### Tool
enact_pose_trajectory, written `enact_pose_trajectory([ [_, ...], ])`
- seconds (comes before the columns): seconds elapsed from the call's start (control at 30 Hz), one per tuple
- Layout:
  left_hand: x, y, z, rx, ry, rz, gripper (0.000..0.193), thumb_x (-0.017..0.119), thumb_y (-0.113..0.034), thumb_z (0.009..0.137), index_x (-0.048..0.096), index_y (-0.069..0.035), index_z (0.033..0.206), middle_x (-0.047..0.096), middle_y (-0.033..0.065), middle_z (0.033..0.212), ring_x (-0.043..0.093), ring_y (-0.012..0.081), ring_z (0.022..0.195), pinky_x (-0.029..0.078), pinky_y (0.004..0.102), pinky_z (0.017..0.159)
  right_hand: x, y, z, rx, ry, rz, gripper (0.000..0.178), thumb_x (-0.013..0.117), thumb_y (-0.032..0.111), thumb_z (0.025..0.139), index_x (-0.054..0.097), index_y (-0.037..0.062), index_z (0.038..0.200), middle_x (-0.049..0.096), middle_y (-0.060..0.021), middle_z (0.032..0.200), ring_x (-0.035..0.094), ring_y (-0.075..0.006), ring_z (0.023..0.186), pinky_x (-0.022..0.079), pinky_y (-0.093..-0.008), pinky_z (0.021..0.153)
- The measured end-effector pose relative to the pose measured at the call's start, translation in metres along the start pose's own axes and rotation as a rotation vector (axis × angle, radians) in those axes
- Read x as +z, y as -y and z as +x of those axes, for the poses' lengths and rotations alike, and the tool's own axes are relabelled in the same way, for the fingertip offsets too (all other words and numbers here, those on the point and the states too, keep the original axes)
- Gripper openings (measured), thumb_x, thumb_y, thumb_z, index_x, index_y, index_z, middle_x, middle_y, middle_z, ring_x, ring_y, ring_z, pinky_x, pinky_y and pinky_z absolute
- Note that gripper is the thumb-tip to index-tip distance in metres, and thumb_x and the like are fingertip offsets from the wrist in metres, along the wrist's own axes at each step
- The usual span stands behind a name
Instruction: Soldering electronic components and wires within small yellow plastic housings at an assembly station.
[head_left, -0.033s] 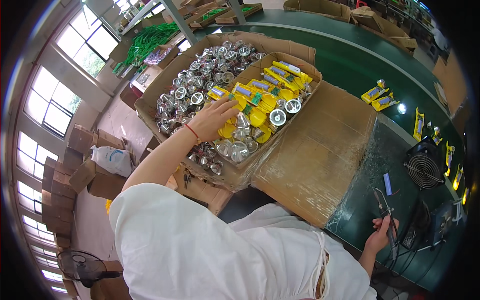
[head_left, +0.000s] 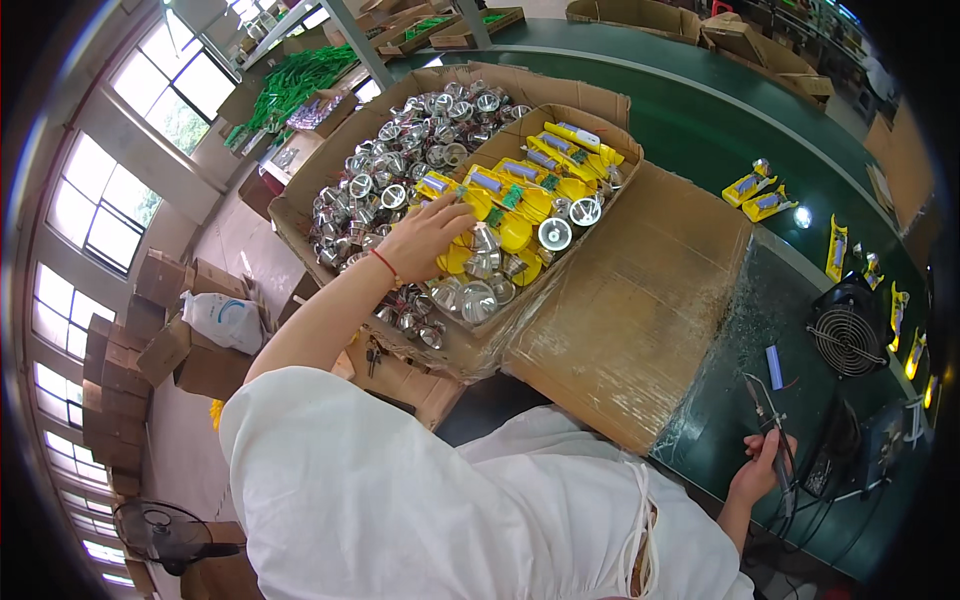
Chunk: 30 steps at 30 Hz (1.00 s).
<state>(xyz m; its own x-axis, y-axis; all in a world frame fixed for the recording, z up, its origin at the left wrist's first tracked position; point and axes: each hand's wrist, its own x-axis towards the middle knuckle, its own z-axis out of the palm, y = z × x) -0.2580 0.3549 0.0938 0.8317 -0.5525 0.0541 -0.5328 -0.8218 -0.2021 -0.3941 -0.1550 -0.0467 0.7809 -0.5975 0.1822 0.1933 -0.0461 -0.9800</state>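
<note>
My left hand (head_left: pixel 428 240) reaches into the smaller cardboard box (head_left: pixel 590 122), its fingers spread over the yellow flashlight housings (head_left: pixel 515 235) and touching one near the box's left side. Those housings carry purple battery cells and small green boards; silver reflector cups (head_left: pixel 479 300) lie beside them. Whether a finger has hooked a housing is hard to see. At the lower right my right hand (head_left: pixel 765 462) is closed round a soldering iron (head_left: pixel 772 432), tip pointing up and away from me. A loose purple battery cell (head_left: pixel 774 367) lies on the green bench near that tip.
A large carton (head_left: pixel 290 215) full of silver reflector cups surrounds the smaller box's left side. A flat cardboard sheet (head_left: pixel 630 300) covers the bench between my hands. A black round fan (head_left: pixel 848 338) stands at right, with several yellow housings (head_left: pixel 838 248) along the green belt behind it.
</note>
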Motion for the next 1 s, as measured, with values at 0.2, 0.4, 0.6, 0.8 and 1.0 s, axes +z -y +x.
enact_pose_trajectory([
  [0.2,0.001,-0.004,-0.008,-0.100,-0.188,-0.077,0.048,0.061,-0.011,0.063,0.045,-0.006,0.108,0.050,0.0104,0.114,0.043,0.0290,0.115,0.040,0.0389,0.090,0.003,-0.001,-0.003,0.011,0.015,0.038,0.013,0.053,0.014,0.084,0.048,0.0035,0.080,0.050,-0.0021,0.056,0.052,-0.0101,0.052,0.035,-0.0191,0.047],
  [0.4,-0.040,-0.051,-0.002,-0.267,-0.333,-0.132,0.054,0.067,-0.011,0.061,0.044,-0.004,0.110,0.049,0.0130,0.114,0.046,0.0305,0.109,0.040,0.0378,0.089,-0.005,-0.002,-0.001,0.007,0.025,0.080,0.013,0.053,0.015,0.085,0.047,0.0039,0.080,0.050,-0.0022,0.057,0.052,-0.0103,0.051,0.036,-0.0191,0.046],
  [0.6,-0.048,-0.162,0.057,-0.115,-0.352,-0.106,0.046,0.064,-0.010,0.062,0.050,-0.011,0.106,0.050,0.0075,0.111,0.045,0.0250,0.110,0.040,0.0373,0.086,-0.007,0.001,-0.002,0.014,-0.008,0.142,0.013,0.054,0.014,0.084,0.047,0.0034,0.081,0.050,-0.0028,0.057,0.053,-0.0108,0.052,0.037,-0.0192,0.047],
  [0.8,0.014,-0.284,0.114,0.025,-0.385,-0.071,0.029,0.052,-0.017,0.076,0.047,-0.012,0.104,0.050,0.0037,0.102,0.046,0.0233,0.106,0.041,0.0361,0.070,-0.016,0.010,-0.005,-0.013,-0.044,0.157,0.012,0.053,0.013,0.085,0.048,0.0027,0.082,0.050,-0.0046,0.059,0.052,-0.0133,0.053,0.037,-0.0201,0.049],
  [1.0,0.039,-0.318,0.124,0.078,-0.298,-0.099,0.053,0.055,-0.021,0.076,0.040,-0.013,0.126,0.040,0.0073,0.126,0.040,0.0253,0.114,0.038,0.0399,0.078,-0.028,0.015,0.000,-0.002,-0.073,0.134,0.012,0.052,0.012,0.084,0.047,0.0020,0.081,0.049,-0.0051,0.059,0.051,-0.0138,0.053,0.038,-0.0222,0.049],
])
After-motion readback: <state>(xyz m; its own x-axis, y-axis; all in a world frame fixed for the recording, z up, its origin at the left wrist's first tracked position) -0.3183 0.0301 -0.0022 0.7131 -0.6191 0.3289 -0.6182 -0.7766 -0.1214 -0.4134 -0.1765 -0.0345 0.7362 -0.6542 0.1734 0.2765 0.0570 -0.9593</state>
